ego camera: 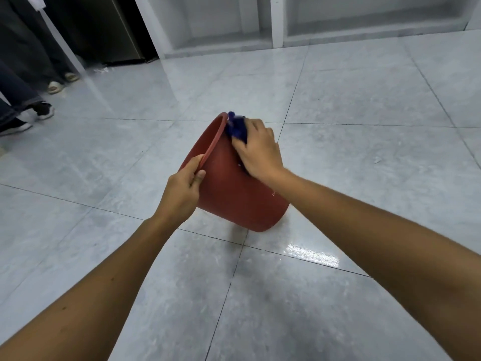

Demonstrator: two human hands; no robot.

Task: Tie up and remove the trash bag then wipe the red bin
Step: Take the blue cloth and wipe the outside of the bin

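your left hand point(182, 188) pinches the near rim of the red bin point(234, 194), tipped on its base edge near the middle of the tiled floor point(338, 178), while your right hand point(260, 149) grips a bunched blue cloth point(236, 127) against the outer wall below the far rim. likely fault: the floor looks glossy, so a hard wipe could skid the base or twist the rim from your pinch. beyond, bystanders' feet point(39, 110) stand at the floor's far left edge, with white shelving point(364, 22) along the far wall.
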